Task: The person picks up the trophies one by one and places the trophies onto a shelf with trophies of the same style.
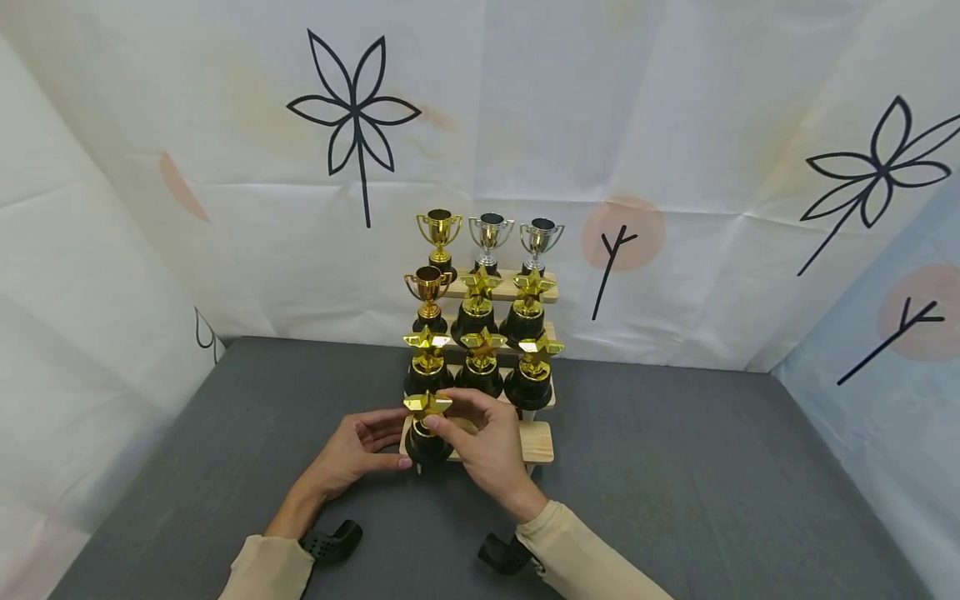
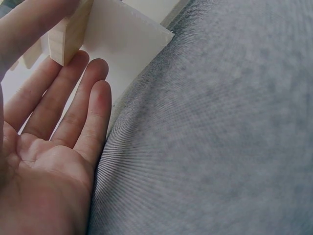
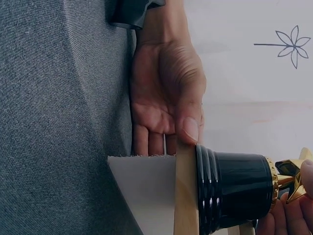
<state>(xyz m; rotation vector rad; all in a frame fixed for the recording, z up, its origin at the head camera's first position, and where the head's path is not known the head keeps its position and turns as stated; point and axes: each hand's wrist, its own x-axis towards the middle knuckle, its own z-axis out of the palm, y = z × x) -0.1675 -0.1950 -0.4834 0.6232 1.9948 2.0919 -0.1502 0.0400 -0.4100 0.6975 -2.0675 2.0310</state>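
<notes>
Bright, even light; wrist views softly blurred.

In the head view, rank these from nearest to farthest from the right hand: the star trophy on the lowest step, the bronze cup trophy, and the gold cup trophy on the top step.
From the right hand:
1. Star trophy on the lowest step, pinched by its fingers, front left.
2. Bronze cup trophy, left end of the third step up.
3. Gold cup trophy, top step, left end, farthest back.

A glossy gold star trophy [image 1: 427, 425] with ribbed shiny black base stands on pale matt wood shelf [image 1: 538, 442] over grey woven cloth [image 1: 675, 467].
</notes>
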